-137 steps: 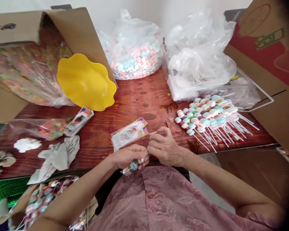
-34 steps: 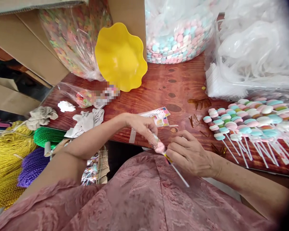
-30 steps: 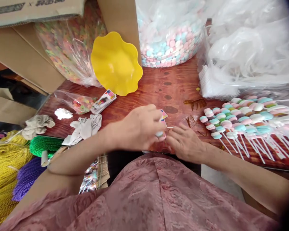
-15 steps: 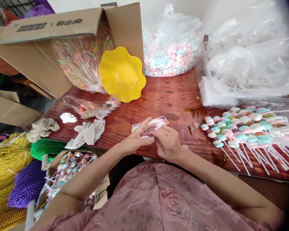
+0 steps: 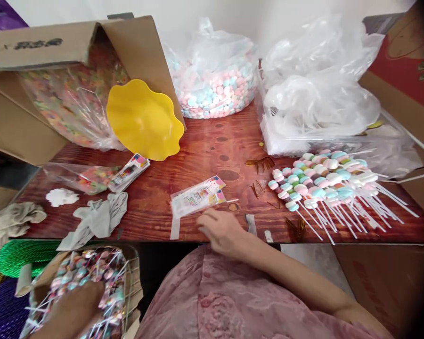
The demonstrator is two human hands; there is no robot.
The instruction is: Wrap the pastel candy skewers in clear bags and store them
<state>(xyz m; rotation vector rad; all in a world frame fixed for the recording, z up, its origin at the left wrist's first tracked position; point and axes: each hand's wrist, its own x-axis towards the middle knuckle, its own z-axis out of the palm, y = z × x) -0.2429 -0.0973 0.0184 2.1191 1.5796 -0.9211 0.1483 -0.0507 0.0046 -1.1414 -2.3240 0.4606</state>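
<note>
My left hand (image 5: pixel 72 310) is down at the lower left, resting on wrapped candy sticks inside an open box (image 5: pixel 134 282); whether its fingers grip anything is unclear. My right hand (image 5: pixel 222 231) lies at the near edge of the red-brown wooden table (image 5: pixel 205 146), fingers loosely apart and holding nothing. Just beyond it lies a stack of small clear bags with printed headers (image 5: pixel 197 197). To the right, a pile of unwrapped pastel candy sticks (image 5: pixel 318 181) lies on the table, white sticks pointing right.
A yellow wavy bowl (image 5: pixel 143 120) leans on a cardboard box (image 5: pixel 38 47) holding a bag of coloured rings (image 5: pixel 63 103). Behind are a bag of pastel candies (image 5: pixel 215 89) and white plastic bags (image 5: pixel 314 94). Grey cloths (image 5: pixel 99 219), tape strips (image 5: pixel 250 223), green cord (image 5: pixel 21 256).
My left hand has left the table edge and dropped into the box of wrapped candy sticks. My right hand has let go and now rests by the clear bags.
</note>
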